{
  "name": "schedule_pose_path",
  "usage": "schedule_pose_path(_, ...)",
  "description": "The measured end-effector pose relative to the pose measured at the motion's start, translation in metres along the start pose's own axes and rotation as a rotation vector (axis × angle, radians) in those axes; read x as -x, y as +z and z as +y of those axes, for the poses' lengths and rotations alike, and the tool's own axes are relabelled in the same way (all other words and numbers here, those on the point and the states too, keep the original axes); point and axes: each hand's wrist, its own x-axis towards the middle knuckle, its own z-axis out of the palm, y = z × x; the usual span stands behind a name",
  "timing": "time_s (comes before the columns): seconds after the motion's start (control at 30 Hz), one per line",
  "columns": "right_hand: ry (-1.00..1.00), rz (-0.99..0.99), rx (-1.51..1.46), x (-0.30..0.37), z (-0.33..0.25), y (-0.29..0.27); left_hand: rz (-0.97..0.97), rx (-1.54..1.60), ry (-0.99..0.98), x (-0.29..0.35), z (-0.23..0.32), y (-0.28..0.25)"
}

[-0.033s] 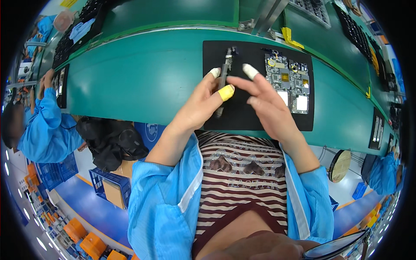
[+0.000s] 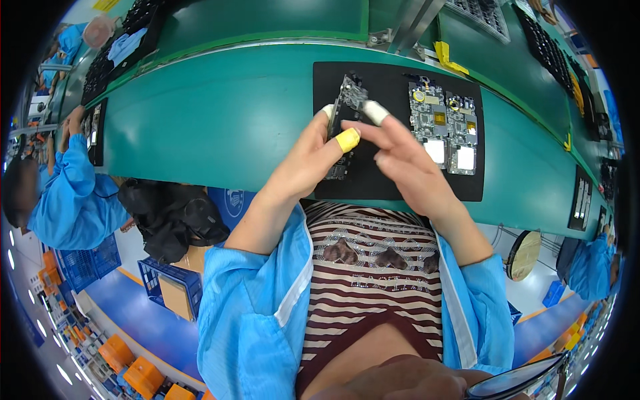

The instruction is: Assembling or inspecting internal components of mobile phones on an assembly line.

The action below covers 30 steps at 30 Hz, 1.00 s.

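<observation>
My left hand [image 2: 301,161] grips a dark circuit board [image 2: 352,95] by its side, with the thumb on top. The board stands tilted above the black mat [image 2: 390,177], and its middle is partly covered by my fingers. Yellow tape wraps the left thumb, and a white finger cot covers a left fingertip. My right hand [image 2: 417,167] is beside the board, its fingers apart. Its white-capped finger reaches to the board's right edge; whether it touches, I cannot tell. Two more circuit boards [image 2: 437,119] with white squares lie side by side on the mat's right part.
The green table [image 2: 213,127] runs left and right under the mat. Behind it stand a metal post [image 2: 417,23] and yellow tape [image 2: 448,59]. Co-workers in blue sit at both sides. A black bag [image 2: 167,217] and a blue crate [image 2: 170,290] are at the lower left.
The held circuit board has turned from nearly edge-on, so more of its face shows. My right hand has shifted slightly left toward it.
</observation>
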Motion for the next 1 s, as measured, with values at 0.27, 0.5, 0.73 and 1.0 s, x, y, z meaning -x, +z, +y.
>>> schedule_pose_path(0.27, -0.540, 0.285, 1.082, -0.014, -0.016, -0.018, 0.048, 0.102, -0.051, 0.005, -0.014, -0.009)
schedule_pose_path(0.5, 0.281, 0.267, 0.160, -0.017, -0.023, -0.051, -0.052, 0.008, -0.012, 0.012, -0.014, 0.000)
schedule_pose_path(0.73, 0.217, 0.089, 0.071, -0.018, -0.034, -0.056, -0.019, -0.088, 0.019, 0.013, -0.019, 0.004)
schedule_pose_path(1.0, 0.230, 0.035, 0.106, -0.020, -0.032, -0.066, 0.064, -0.187, 0.029, 0.015, -0.018, 0.010)
